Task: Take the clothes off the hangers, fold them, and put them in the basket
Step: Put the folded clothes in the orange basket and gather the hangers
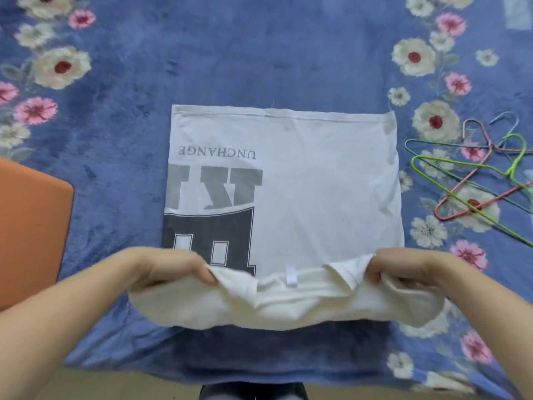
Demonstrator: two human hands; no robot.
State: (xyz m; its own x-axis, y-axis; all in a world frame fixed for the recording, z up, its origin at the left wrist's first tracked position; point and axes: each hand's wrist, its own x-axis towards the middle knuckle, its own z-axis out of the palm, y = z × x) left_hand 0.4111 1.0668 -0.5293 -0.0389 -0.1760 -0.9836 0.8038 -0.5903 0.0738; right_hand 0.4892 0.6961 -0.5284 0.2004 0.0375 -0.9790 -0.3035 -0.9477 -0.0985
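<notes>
A white T-shirt [317, 183] with a grey and black print and the word UNCHANGE lies flat on the blue floral blanket [230, 53], its hem at the far side. The collar end nearest me is lifted off the blanket and bunched. My left hand [170, 268] pinches the left shoulder of the shirt. My right hand [409, 268] grips the right shoulder, fingers curled into the cloth. A small white label shows at the collar between my hands.
Several bare wire hangers [476, 174], green, pink and blue, lie in a heap on the blanket at the right. An orange basket [31, 226] stands at the left edge. The blanket's near edge ends over a wooden floor by my knees.
</notes>
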